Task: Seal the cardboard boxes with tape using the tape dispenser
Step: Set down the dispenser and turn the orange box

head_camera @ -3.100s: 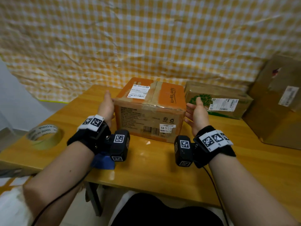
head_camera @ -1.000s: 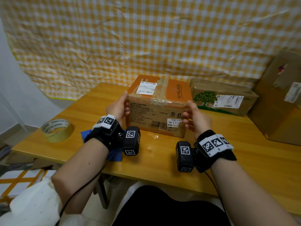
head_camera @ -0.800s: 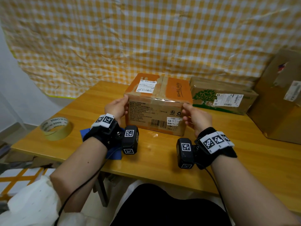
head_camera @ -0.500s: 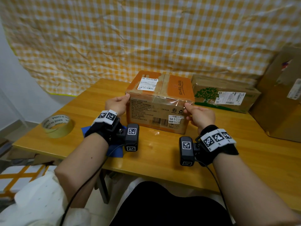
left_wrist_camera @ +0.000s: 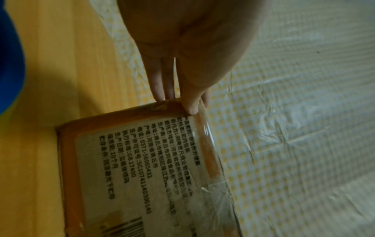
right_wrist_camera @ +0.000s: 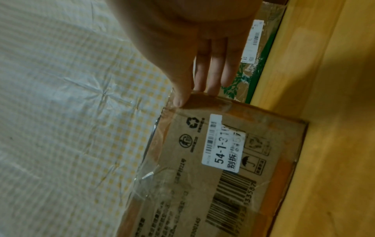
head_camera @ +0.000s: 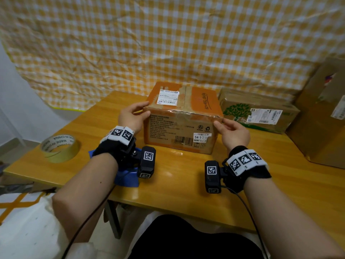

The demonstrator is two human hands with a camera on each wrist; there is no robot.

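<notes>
The left hand (head_camera: 130, 118) and right hand (head_camera: 234, 133) have climbed from the box's (head_camera: 183, 126) sides to touch its top front corners.

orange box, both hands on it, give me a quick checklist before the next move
1. Orange box flat on the table: ok.
2. Left hand at its top front left corner: ok.
3. Right hand at its top front right corner: ok.
4. Clear tape smooth along the front top edge: not ok, wrinkled near the middle.
5. Tape dispenser to hand: cannot tell; a blue object lies mostly hidden under the left arm.
6. Tape roll on the table, free: ok.
</notes>
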